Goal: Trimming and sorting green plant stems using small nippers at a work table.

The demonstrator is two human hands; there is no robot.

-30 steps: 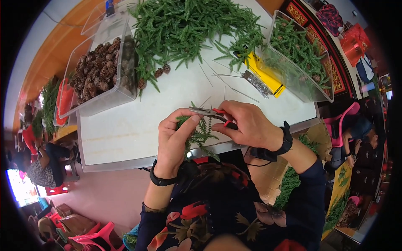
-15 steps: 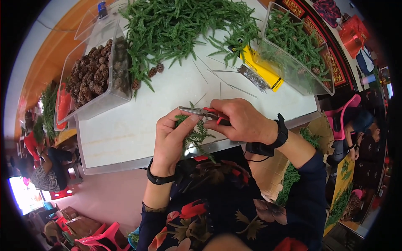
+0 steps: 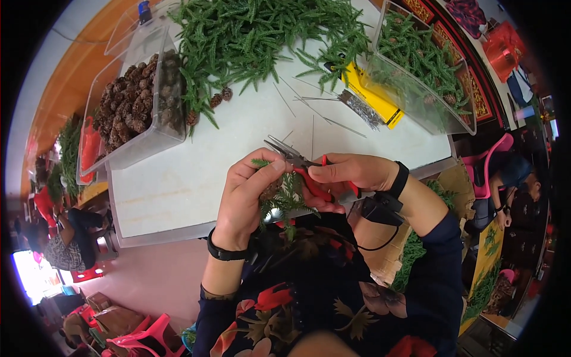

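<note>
My left hand [image 3: 242,193] pinches a green artificial pine sprig [image 3: 290,195] between thumb and fingers, above the table's near edge. Partly hidden behind the thumb, a brown pine cone [image 3: 272,190] shows among its needles. My right hand [image 3: 351,171] grips red-handled needle-nose pliers [image 3: 310,179], palm turned upward. Their metal jaws are parted and point to the far left, just past the left fingertips. Whether the jaws touch the sprig, I cannot tell. Thin metal wires [image 3: 313,134] lie on the white table [image 3: 160,196] beyond my hands.
A clear bin of pine cones [image 3: 128,107] stands at the left, a clear bin of green sprigs [image 3: 416,65] at the right. Between them spreads a heap of green sprigs [image 3: 250,38]. A yellow packet [image 3: 375,98] lies beside short wires. Other people sit at both sides.
My right hand has rolled palm up and shifted slightly right and nearer. The pliers' jaws have opened and swung away from me. The sprig has turned, showing its pine cone.
</note>
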